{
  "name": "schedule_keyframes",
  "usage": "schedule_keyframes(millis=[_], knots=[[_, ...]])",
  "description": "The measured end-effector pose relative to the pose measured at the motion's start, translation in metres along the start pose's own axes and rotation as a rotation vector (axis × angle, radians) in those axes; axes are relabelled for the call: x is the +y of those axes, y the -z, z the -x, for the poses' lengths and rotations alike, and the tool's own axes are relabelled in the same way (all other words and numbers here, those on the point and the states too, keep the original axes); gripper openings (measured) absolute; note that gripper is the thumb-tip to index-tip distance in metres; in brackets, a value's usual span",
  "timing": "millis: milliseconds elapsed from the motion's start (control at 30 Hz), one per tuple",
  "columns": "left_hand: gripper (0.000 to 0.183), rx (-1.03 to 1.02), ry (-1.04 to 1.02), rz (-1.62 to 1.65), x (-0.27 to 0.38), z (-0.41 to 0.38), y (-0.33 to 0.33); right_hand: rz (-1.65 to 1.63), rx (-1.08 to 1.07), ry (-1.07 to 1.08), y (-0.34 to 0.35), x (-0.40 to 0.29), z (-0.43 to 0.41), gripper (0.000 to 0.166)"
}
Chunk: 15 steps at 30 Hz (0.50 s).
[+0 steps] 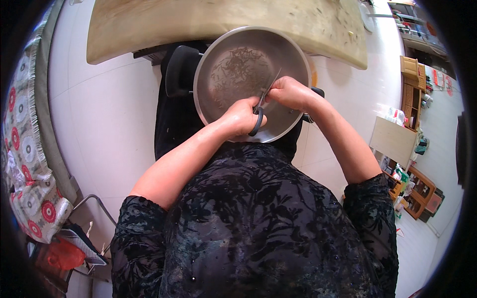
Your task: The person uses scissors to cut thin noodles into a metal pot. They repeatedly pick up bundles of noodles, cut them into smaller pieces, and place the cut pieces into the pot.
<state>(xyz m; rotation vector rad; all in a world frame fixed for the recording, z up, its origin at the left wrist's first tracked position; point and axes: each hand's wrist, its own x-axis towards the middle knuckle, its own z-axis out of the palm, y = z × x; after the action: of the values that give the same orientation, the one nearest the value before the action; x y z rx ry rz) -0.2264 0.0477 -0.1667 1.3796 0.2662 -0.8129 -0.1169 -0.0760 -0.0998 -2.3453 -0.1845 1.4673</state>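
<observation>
A large round steel pan (238, 83) rests on the lap, with many thin brown strips (242, 61) scattered over its bottom. My left hand (240, 117) is shut on a pair of scissors (256, 122); a dark handle loop shows by the thumb, and the blades point up and to the right over the pan. Close beside the blades, my right hand (288, 94) has its fingertips bent together above the pan's right part. Whether something small is pinched in them cannot be made out.
Beyond the pan stands a table with a pale yellowish top (223, 18), small dark bits on its right side. A patterned cloth (28, 149) hangs at the far left, above a red plastic item (65, 255). Wooden cabinets (410, 95) and a pale board (393, 141) are at the right.
</observation>
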Motion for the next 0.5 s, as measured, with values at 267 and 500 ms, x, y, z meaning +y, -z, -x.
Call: schedule_keyframes(millis=[267, 500], knots=[[0.046, 0.003, 0.147, 0.196, 0.002, 0.003, -0.004, 0.123, 0.016, 0.042, -0.002, -0.002, -0.005, 0.023], [0.044, -0.010, 0.120, 0.187, -0.003, 0.000, -0.003, 0.119, 0.043, 0.010, -0.003, 0.000, -0.006, 0.023]])
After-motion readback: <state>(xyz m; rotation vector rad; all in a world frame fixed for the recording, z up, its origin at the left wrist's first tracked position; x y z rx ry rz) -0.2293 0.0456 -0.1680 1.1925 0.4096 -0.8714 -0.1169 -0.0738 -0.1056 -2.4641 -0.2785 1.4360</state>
